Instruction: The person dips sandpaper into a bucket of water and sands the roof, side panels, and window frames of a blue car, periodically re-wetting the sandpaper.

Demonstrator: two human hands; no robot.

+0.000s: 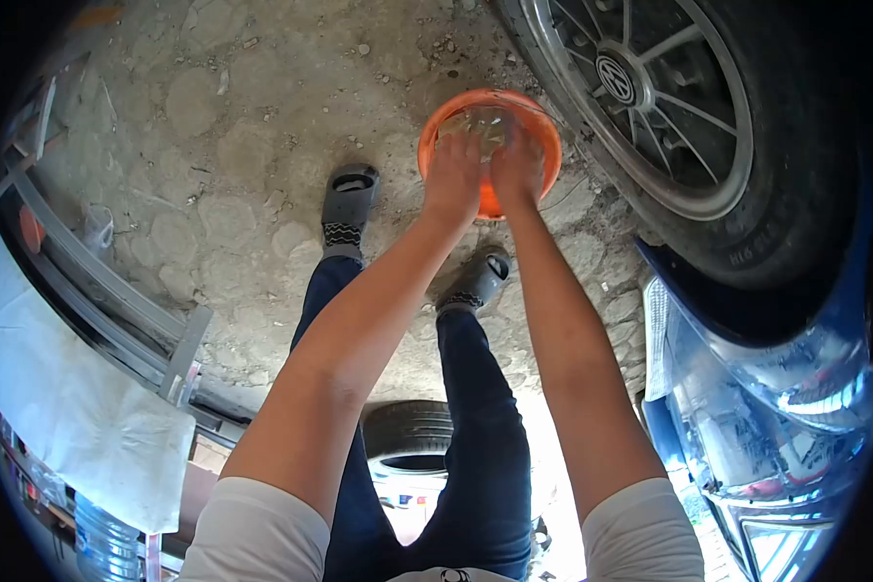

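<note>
An orange bucket stands on the ground in front of my feet, and both my hands reach down inside its rim. Within it, a pale, yellowish, shiny patch shows around my fingers; whether this is water or a soaked thing I cannot make out. My left hand is on the left side, its fingers stretched forward over the patch. Close beside it, my right hand dips in on the right, its fingertips hidden in the bucket.
A car wheel with a VW cap rises just right of the bucket, beside blue bodywork. My sandalled feet are on rough stone ground. Metal framing and a pale sheet lie left; a loose tire is behind my legs.
</note>
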